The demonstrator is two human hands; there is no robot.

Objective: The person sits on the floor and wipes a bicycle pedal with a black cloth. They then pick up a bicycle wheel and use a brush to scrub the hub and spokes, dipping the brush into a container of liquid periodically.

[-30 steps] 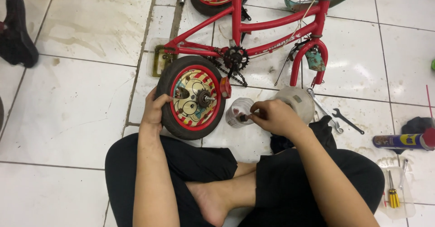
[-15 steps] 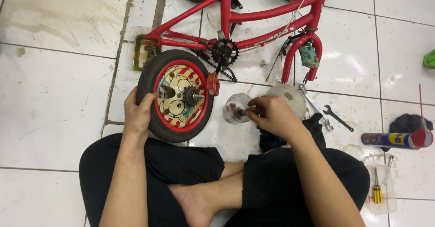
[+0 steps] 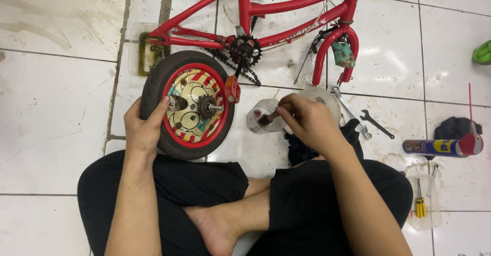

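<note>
Both hands (image 3: 146, 128) (image 3: 309, 120) still hold wheel (image 3: 186, 105), brush (image 3: 268, 117).

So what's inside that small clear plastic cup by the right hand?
The right hand dips a brown-tipped brush into the clear plastic cup. The cup's bottom is hidden by brush and glare.

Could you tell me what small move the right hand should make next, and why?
Probably lift the brush out of the cup and carry it left to the hub. The right hand has the brush tip dipped in the cup, while the left hand steadies the wheel with its hub facing up and exposed.
</note>
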